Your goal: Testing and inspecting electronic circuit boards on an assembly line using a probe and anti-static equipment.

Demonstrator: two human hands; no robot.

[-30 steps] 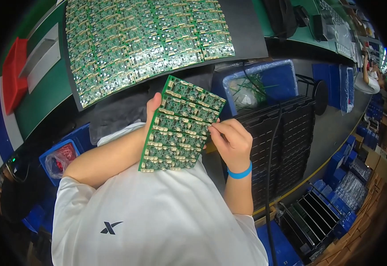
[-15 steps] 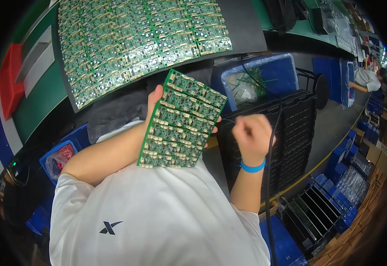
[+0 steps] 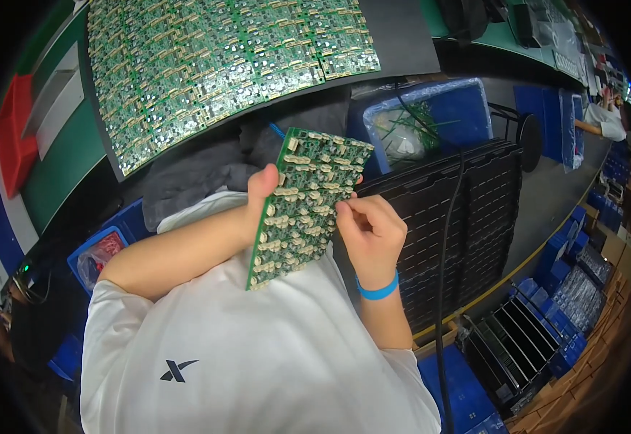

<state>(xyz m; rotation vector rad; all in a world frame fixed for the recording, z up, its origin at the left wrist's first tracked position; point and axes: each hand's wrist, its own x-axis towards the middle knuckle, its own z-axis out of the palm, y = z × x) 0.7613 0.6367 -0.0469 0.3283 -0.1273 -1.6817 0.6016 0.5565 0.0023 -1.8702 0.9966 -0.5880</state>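
Note:
A green circuit board panel [image 3: 305, 206] with rows of cream connectors and small parts is held tilted in front of my chest. My left hand [image 3: 260, 194] is closed on it, with the thumb along the left edge and fingertips showing past the right edge. At that right edge, my right hand [image 3: 373, 235], with a blue wristband [image 3: 378, 286], has thumb and forefinger pinched together against the board. Whatever lies between those fingertips is too small or hidden to make out. Beyond the panel, a large array of similar circuit boards [image 3: 185, 65] lies on a dark mat [image 3: 406, 47].
A lined blue bin [image 3: 467, 108] holding green strips and clear plastic stands right of the bench. Nearer are black slotted trays [image 3: 467, 231], with a black cable [image 3: 442, 311] hanging past them. A red bin [image 3: 15, 148] sits at left. Another person [image 3: 604, 119] works at far right.
My right hand has moved left from beside the panel to its right edge. The panel has turned more edge-on and shifted slightly right and down in my left hand.

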